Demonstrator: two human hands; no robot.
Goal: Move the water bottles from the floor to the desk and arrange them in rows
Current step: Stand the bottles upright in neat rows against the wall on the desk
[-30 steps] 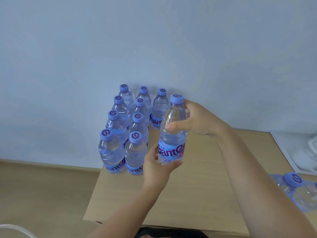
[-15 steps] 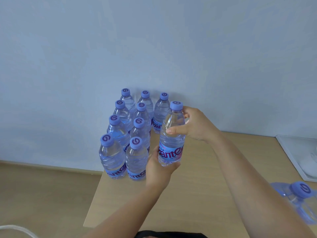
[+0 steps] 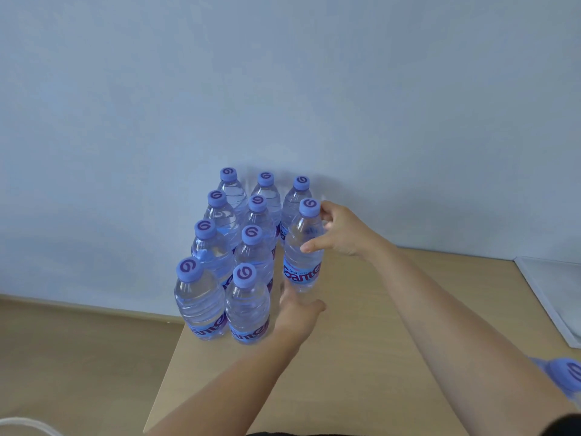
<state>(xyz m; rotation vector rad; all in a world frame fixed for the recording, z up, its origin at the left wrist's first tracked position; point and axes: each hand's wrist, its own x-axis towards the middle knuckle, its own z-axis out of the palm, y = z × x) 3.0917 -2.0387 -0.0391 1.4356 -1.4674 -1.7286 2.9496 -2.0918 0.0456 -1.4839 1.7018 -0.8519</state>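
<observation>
A cluster of clear water bottles (image 3: 239, 256) with purple caps stands upright on the far left corner of the light wooden worktop (image 3: 361, 357), close against the pale blue wall (image 3: 283, 73), just left of the frame's centre. They form columns running away from the camera: four in the left column, four in the middle one, and one at the back of the right column.

In front of that rear bottle, a tenth bottle (image 3: 303, 250) stands upright in the right column, its base at or just above the worktop; contact cannot be told. The right hand (image 3: 341, 231) reaches in from the lower right and wraps the upper body of this bottle, thumb across the front below the shoulder and fingers (image 3: 327, 212) curled round behind near the cap. The left hand (image 3: 298, 313) comes up from the bottom centre, below and just in front of the bottle's base, beside the nearest middle-column bottle. Its fingers are blurred, so whether they touch the bottle cannot be told.

At the lower right edge of the frame, another bottle's purple cap (image 3: 569, 376) shows behind the right forearm. A white tray-like object (image 3: 553, 297) lies at the right edge of the worktop. The wooden floor (image 3: 78, 357) fills the lower left.
</observation>
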